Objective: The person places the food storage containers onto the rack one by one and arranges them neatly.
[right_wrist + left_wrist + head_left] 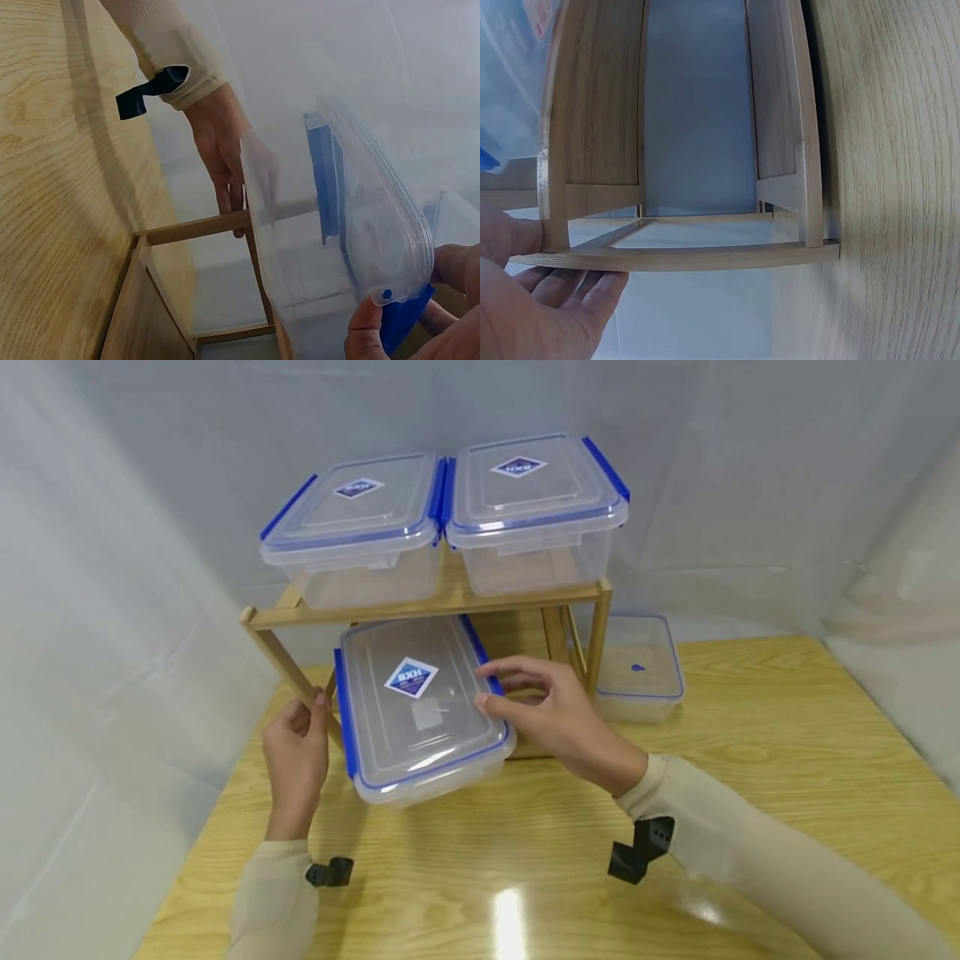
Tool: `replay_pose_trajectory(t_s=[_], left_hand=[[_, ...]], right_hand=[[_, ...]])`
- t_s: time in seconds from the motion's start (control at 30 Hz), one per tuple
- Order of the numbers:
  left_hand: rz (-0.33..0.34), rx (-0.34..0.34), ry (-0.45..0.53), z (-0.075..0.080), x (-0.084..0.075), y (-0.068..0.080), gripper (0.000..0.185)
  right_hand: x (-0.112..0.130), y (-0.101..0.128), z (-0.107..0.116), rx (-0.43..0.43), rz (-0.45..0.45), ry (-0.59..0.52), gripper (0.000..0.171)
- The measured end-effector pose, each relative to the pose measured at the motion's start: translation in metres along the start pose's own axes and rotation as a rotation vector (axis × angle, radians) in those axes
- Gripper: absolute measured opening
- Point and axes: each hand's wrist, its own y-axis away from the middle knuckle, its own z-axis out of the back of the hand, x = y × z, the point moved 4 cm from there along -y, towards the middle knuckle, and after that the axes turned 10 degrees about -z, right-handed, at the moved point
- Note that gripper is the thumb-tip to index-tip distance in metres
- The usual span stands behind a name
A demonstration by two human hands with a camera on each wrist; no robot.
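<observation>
Clr lidded box (pixel 423 714) tilts nr wd rack (pixel 450 604).

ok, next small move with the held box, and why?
I'd probably turn the lidded box square to the rack: it's skewed, near end jutting past the front; the right hand holds one side while the left hand grips the rack.

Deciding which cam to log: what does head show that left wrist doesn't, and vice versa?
Only head: the right hand pinching a lidded box at its edge, that box's readable BXH label, and the clear container right of the rack.
Only left wrist: an unblocked look between the shelves.
Both: the left hand gripping the rack post, plus the table.
</observation>
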Motion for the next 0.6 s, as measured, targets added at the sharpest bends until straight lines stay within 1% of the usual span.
replay_pose_trajectory(t_s=[0.1, 0.3, 0.47, 0.6], left_hand=[[0.001, -0.002, 0.012, 0.0, -0.001, 0.0, 0.039], [0.001, -0.004, 0.03, -0.001, 0.0, -0.001, 0.038], [0.01, -0.006, 0.037, -0.001, 0.001, -0.001, 0.038], [0.012, 0.003, 0.031, -0.001, 0.0, 0.0, 0.04]], right_hand=[[0.003, -0.005, -0.001, -0.016, -0.014, 0.027, 0.031], [0.006, -0.015, -0.001, -0.021, -0.032, 0.022, 0.032], [0.006, -0.023, 0.0, -0.038, -0.07, -0.016, 0.035], [0.003, -0.028, -0.002, -0.049, -0.128, -0.066, 0.038]])
